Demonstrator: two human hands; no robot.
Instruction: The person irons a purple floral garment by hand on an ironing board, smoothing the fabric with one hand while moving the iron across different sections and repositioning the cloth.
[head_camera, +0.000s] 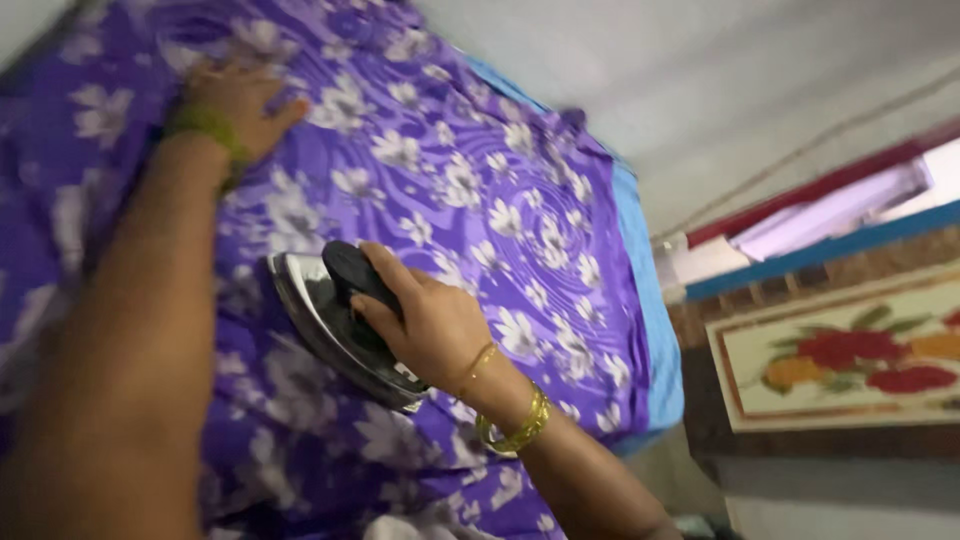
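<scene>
A purple cloth with white flowers (470, 190) lies spread over a blue-covered surface (655, 330). My right hand (430, 320), with gold bangles on the wrist, grips the black handle of a metal clothes iron (330, 320) that rests on the cloth. My left hand (235, 105), with a green bangle, lies flat on the cloth farther up, fingers spread, pressing the fabric down. My left forearm runs down the left side of the view.
To the right stands a dark wooden piece of furniture (720, 420) with a flower-painted panel (850, 350). Above it lie a blue strip, a red strip and pale folded items (820, 215). A pale wall or floor fills the upper right.
</scene>
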